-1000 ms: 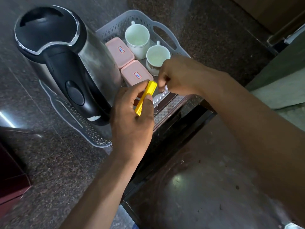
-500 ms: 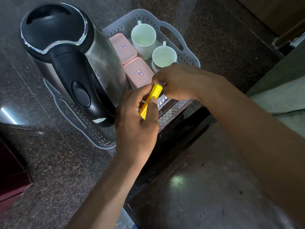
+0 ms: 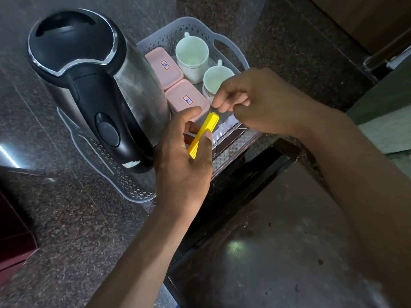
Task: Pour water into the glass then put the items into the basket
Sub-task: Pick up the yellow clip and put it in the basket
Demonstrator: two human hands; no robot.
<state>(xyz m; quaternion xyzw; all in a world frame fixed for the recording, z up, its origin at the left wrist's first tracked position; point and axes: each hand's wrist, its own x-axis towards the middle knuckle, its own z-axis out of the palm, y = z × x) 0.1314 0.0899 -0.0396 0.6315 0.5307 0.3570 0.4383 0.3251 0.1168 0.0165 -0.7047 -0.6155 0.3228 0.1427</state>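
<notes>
A translucent grey perforated basket sits on the dark granite counter. It holds a steel kettle with a black lid and handle, two pink lidded boxes and two white cups. My left hand grips a yellow stick packet over the basket's near corner. My right hand hovers just past the packet's top end with its fingers pinched together and nothing visible in them. White sachets lie in the basket under that hand. No glass is in view.
The granite counter ends at a black edge, with a lower glossy dark surface to the right. A maroon object sits at the far left. A wooden panel fills the top right corner.
My right hand dipped into the basket with a white sachet and has come back up without it. My left hand still holds the yellow packet, shifted slightly.
</notes>
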